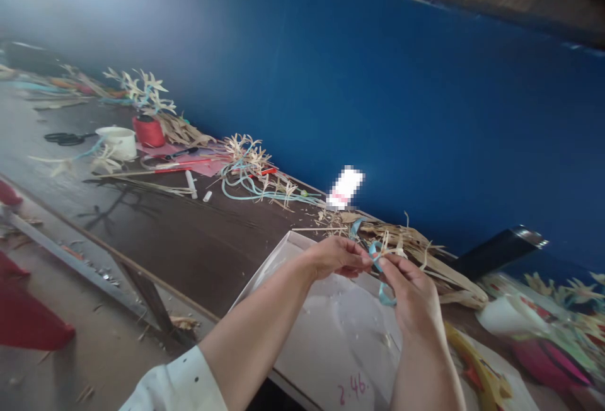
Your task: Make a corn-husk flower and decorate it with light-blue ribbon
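Both my hands meet above a white box lid [331, 335] marked "2.46." in pink. The fingertips of my left hand [340, 256] are pinched on a light blue ribbon [375, 250], and a loop of it hangs below the fingers. My right hand [409, 278] is also closed, its thumb and finger on the same ribbon at the base of a small pale flower of dried husk [390, 248]. The exact wrap of the ribbon is partly hidden by my fingers.
Dried husks [416, 237] lie behind my hands, near a black cylinder [498, 253]. Leftward on the dark table [189, 234] are blue-stemmed husk flowers [248, 152], a red thread spool [149, 130], a white cup [118, 143] and black scissors [69, 138]. A blue wall [378, 83] stands behind.
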Available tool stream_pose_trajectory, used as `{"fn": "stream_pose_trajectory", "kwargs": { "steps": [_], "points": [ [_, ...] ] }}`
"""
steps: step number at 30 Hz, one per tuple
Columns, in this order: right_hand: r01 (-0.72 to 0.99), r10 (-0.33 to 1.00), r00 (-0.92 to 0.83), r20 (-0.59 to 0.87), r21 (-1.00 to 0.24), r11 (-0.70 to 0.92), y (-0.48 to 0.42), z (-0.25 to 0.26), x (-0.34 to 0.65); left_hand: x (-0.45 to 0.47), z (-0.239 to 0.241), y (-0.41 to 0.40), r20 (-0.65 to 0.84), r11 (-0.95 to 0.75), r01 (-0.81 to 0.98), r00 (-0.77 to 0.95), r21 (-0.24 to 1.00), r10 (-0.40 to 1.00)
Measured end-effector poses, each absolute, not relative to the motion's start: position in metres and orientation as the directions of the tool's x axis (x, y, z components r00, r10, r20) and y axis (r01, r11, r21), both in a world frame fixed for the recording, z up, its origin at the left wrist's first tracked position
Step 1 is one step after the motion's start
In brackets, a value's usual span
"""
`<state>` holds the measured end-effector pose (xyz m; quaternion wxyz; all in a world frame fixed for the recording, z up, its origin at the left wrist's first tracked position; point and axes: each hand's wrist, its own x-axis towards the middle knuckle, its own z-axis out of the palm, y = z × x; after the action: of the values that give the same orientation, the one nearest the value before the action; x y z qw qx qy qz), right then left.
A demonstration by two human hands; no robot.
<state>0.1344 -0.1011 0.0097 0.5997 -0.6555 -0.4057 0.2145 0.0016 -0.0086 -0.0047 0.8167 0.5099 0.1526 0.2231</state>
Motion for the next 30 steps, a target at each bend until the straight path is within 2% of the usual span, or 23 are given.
{"fn": "stream_pose_trajectory", "kwargs": {
  "steps": [9,18,26,30],
  "points": [
    [0.452,0.745,0.613,0.262,-0.89,-0.059,-0.101,0.016,0.13,0.002,0.0,-0.013,-0.024,0.299,-0.18,0.821,0.937,0.571],
    [0.58,0.673,0.646,0.361,-0.805,-0.126,-0.102,0.022,0.122,0.018,-0.008,-0.015,0.003,0.237,-0.254,0.688,0.938,0.726],
    [0.54,0.7,0.62,0.353,-0.84,-0.055,-0.1,0.015,0.125,0.022,-0.002,-0.021,0.029,0.199,-0.306,0.606,0.931,0.795],
    [0.579,0.673,0.624,0.397,-0.813,-0.058,-0.099,0.013,0.123,0.021,0.004,-0.025,0.026,0.168,-0.289,0.563,0.942,0.826]
  ]
}}
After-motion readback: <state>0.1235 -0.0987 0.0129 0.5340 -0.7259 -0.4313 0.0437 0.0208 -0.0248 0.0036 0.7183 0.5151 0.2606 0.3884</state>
